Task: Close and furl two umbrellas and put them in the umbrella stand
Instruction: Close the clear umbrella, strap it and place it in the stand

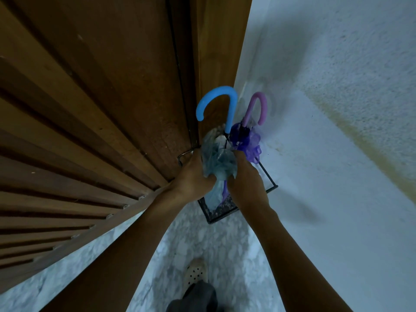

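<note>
Pale blue, see-through fabric is bunched into a loose bundle at the middle of the view: this is the canopy of the blue umbrella (219, 162), closed and standing in a black wire umbrella stand (269, 179) with its bright blue hooked handle pointing up. Just beside it, touching, stands the purple umbrella (246, 140), also closed, with a pink hooked handle. The left hand (193, 176) wraps the blue canopy from the left and the right hand (246, 181) clasps it from the right, fingers curled into the fabric, with the fingertips hidden. The stand sits on a marbled floor (198, 235) in the corner between a slatted wooden door (101, 109) and a rough white wall (326, 109). A perforated pale shoe (195, 272) shows below.
</note>
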A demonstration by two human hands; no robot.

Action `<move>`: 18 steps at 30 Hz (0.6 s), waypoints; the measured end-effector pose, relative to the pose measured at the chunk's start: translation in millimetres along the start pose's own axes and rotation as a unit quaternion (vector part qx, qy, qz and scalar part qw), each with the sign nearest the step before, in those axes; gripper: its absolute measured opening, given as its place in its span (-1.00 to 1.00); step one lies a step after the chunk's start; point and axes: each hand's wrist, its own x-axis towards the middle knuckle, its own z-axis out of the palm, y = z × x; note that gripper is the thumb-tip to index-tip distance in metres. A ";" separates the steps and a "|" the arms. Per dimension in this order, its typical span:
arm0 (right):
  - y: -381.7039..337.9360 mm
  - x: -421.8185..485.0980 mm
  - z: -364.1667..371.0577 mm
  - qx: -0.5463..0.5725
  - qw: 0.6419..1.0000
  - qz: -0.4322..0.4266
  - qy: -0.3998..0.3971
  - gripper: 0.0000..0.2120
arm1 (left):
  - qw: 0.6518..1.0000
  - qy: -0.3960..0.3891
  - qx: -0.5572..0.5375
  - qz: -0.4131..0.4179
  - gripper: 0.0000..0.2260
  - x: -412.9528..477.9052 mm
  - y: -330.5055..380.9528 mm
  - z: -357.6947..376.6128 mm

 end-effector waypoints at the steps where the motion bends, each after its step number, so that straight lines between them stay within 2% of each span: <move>1: -0.5 0.0 -0.4 0.005 1.000 0.003 0.001 -0.62 | 1.000 0.003 0.005 -0.005 -0.37 0.2 -0.5 -0.3; 7: 9.2 1.4 3.8 -0.004 0.998 0.038 -0.045 -0.67 | 0.998 -0.040 -0.002 -0.041 -0.31 6.7 -7.8 16.6; 11: 16.8 6.6 7.9 -0.020 0.996 0.049 -0.074 -0.69 | 0.995 -0.086 -0.058 -0.008 -0.44 14.7 -12.2 30.3; 16: 13.2 15.7 0.6 -0.041 0.996 0.034 -0.076 -0.63 | 0.994 -0.039 -0.033 -0.097 -0.38 25.0 -8.3 26.9; 18: 8.1 9.5 -9.5 -0.039 0.995 0.036 -0.079 -0.58 | 0.993 -0.070 -0.065 -0.065 -0.42 22.2 -5.9 24.5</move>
